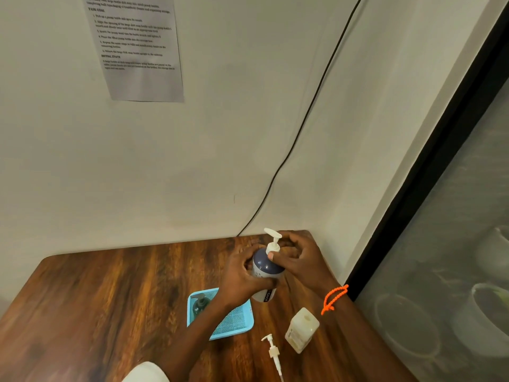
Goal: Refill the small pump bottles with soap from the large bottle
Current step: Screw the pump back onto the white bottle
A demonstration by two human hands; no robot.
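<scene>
Taking the blue tray (237,323) on the counter (110,299) as the landmark and going left to right: a dark pump bottle (199,306) is standing in the tray's far-left corner. The left forearm is crossing over the tray, and the left hand (245,274), just beyond the tray's far-right corner, is wrapping its fingers round the body of the navy-and-white bottle (265,274). That bottle is standing close to upright, its long axis running up and slightly away, with its white pump head (272,238) on top. The right hand (294,257), to the right of the bottle and farther from the tray, is pinching the pump's collar at the neck, likely to twist it; whether tightening or loosening, I cannot tell.

Right of the tray, near its front corner, a loose pump (272,354) is lying flat, tube pointing toward the person. Farther right an open, capless pale bottle (301,329) is standing under the right wrist, where a dropped elbow could be knocking it.
</scene>
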